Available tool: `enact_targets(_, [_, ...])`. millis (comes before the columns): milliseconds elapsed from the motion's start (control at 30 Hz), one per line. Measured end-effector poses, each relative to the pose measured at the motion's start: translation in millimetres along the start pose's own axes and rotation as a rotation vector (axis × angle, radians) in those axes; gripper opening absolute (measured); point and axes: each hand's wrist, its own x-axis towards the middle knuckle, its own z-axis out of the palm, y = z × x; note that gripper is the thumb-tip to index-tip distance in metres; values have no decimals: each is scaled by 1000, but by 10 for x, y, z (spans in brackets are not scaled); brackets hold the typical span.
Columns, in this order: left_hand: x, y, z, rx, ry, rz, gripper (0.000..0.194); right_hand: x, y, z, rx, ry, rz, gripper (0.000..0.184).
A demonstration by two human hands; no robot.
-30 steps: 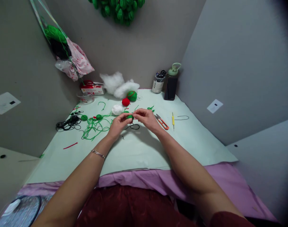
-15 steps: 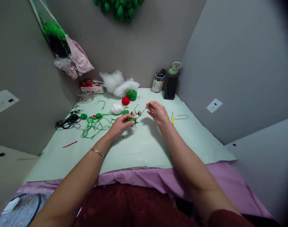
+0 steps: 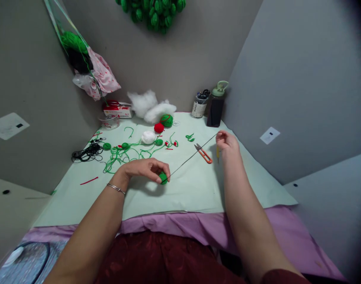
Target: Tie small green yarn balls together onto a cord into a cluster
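My left hand (image 3: pixel 151 170) is closed around a small green crocheted ball (image 3: pixel 163 178), held low over the front middle of the table. A dark strand of yarn (image 3: pixel 192 156) runs taut from the ball up to the right. Its far end is pinched in the fingertips of my right hand (image 3: pixel 228 141); whether a needle is there too is too small to tell. Orange thread snips (image 3: pixel 204 154) lie under the strand, left of my right hand. A yellow-handled tool (image 3: pixel 218 153) is partly covered by that hand. Two little red, white and green crocheted pieces (image 3: pixel 175 144) lie beyond the strand.
Tangled green yarn (image 3: pixel 111 162) and a black yarn heap (image 3: pixel 90 153) cover the left side. White (image 3: pixel 148 137) and red (image 3: pixel 158 127) yarn balls sit mid-table before white stuffing (image 3: pixel 143 103). A dark bottle (image 3: pixel 216 112) and a pen holder (image 3: pixel 199 107) stand against the back wall.
My left hand has come nearer with the green ball. My right hand has moved right, drawing the dark strand out long. The orange snips and a green scrap now show.
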Motion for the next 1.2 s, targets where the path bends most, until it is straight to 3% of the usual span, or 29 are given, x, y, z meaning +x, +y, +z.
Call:
enact_targets(67, [-20,4,-13,-11,-47,43,31,0,5,4,34,172,-7,39])
enact_targets(133, [-29,-10,-22,-37,-39,66,32,-39,9,91,79,309,-15,36])
enact_targets(233, [-19,-49,-22,-112,52,31,34,-150,15,327,135,353,-13,13])
enact_targets(267, [-7,-62,-16,-142,115,11,34,-200,11,420,149,337,-3,14])
enact_targets(333, [29,-84,1,-195,259,-18,35,-317,-6,608,171,267,21,13])
enact_targets(433, [96,-104,32,-272,427,-12,34,-521,-35,877,169,34,70,6])
enact_targets(600, [164,-130,41,-341,613,52,34,-870,46,1266,-87,-280,79,25])
enact_targets(667, [175,-145,26,-344,709,80,34,-990,118,1385,-189,-397,89,29])
enact_targets(833, [199,-183,-34,-357,914,153,40,-1141,219,1511,-299,-547,203,27])
enact_targets(1033, [227,-195,-48,-330,997,203,40,-1151,118,1461,-247,-821,232,36])
enact_targets(1200, [263,-186,26,-406,899,152,40,-1158,86,1453,-236,-896,299,35])
